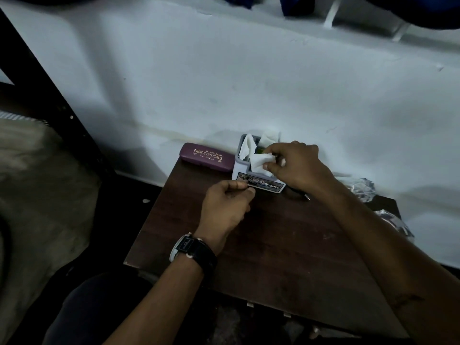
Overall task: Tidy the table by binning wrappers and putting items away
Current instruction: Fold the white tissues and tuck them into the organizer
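Head view:

1. The surface is dark wood and stands against a white wall.
2. A small grey box sits at the far edge, with white tissue standing out of its open top.
3. The right hand pinches the tissue above the box.
4. The left hand, with a watch on its wrist, is curled at the box's front lower corner. Whether it grips anything cannot be told.
5. A purple glasses case lies just left of the box.
6. Clear wrappers lie at the right edge.
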Available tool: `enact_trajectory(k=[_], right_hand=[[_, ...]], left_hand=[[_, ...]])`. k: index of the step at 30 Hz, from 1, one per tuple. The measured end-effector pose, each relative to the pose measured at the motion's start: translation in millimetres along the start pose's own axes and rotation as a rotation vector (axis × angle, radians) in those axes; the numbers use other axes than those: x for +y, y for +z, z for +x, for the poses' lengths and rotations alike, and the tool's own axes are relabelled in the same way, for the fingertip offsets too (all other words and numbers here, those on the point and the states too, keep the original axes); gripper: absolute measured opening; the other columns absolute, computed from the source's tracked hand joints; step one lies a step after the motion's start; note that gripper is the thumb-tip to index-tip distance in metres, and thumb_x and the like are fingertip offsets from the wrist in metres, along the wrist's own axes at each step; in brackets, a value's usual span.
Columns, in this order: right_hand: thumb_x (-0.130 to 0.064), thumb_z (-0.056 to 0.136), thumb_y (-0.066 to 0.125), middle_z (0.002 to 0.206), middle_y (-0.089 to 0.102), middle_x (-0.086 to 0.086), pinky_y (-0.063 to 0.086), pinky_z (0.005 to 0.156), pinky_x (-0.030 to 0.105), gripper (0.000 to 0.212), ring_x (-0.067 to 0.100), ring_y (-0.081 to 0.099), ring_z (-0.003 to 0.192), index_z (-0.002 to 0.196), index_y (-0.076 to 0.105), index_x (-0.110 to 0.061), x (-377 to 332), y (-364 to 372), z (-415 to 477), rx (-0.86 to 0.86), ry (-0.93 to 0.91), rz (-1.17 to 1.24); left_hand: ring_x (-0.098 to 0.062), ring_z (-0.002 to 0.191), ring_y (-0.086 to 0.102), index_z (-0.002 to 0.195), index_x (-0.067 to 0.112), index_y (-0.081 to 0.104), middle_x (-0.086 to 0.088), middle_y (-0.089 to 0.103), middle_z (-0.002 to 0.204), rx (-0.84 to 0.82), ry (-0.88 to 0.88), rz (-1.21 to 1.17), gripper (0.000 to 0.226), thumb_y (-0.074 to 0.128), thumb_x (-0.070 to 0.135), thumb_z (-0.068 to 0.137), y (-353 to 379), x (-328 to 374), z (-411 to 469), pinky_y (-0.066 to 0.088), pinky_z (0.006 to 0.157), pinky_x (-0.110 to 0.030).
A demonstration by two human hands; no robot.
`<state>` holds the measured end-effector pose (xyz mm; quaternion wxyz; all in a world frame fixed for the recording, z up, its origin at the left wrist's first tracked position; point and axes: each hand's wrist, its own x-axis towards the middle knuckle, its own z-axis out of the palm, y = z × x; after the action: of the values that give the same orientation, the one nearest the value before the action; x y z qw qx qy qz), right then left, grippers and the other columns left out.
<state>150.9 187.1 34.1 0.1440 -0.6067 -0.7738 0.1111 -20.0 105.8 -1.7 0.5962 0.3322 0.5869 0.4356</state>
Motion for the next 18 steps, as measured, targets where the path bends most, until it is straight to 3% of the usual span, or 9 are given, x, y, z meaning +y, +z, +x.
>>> enact_trajectory(k=[2,6,10,14,18], right_hand=[[-0.035,0.089,0.070,0.084,0.052,-0.011,0.025,0.090,0.038,0.033,0.026,0.052,0.112,0.122,0.066,-0.035,-3,1,-3,-0.053,-0.079,-0.136],[-0.042,0.085,0.071,0.108,0.068,-0.001,0.028,0.096,0.046,0.047,0.026,0.052,0.115,0.130,0.062,-0.033,-9,2,0,-0.048,-0.174,-0.321],[-0.044,0.085,0.069,0.107,0.071,-0.005,0.023,0.093,0.043,0.040,0.023,0.053,0.114,0.123,0.066,-0.034,-10,-1,7,-0.030,-0.185,-0.366],[-0.029,0.089,0.065,0.082,0.060,-0.002,0.018,0.085,0.039,0.024,0.023,0.054,0.103,0.112,0.072,-0.032,-12,-4,7,0.041,-0.179,-0.447],[-0.029,0.094,0.064,0.098,0.069,0.005,0.020,0.092,0.039,0.026,0.024,0.052,0.112,0.120,0.070,-0.031,-8,-6,7,0.045,-0.069,-0.329]], left_hand=[[-0.022,0.087,0.077,0.104,0.019,0.070,-0.003,0.080,0.099,0.000,-0.004,0.001,0.016,0.077,0.023,0.091,2,0,0,0.058,0.064,-0.022],[-0.022,0.087,0.078,0.101,0.021,0.071,-0.001,0.080,0.096,0.004,-0.006,0.028,0.014,0.078,0.024,0.089,3,-1,0,0.057,0.061,-0.020],[-0.021,0.086,0.078,0.101,0.022,0.070,0.001,0.080,0.097,-0.002,-0.010,0.040,0.014,0.077,0.026,0.090,3,0,-1,0.054,0.059,-0.019],[-0.022,0.090,0.077,0.104,0.022,0.071,0.001,0.080,0.099,-0.003,-0.016,0.050,0.014,0.076,0.026,0.091,3,0,-3,0.052,0.058,-0.019],[-0.021,0.090,0.077,0.102,0.023,0.070,0.002,0.080,0.099,-0.005,-0.020,0.071,0.013,0.075,0.028,0.091,4,1,-3,0.050,0.056,-0.018]])
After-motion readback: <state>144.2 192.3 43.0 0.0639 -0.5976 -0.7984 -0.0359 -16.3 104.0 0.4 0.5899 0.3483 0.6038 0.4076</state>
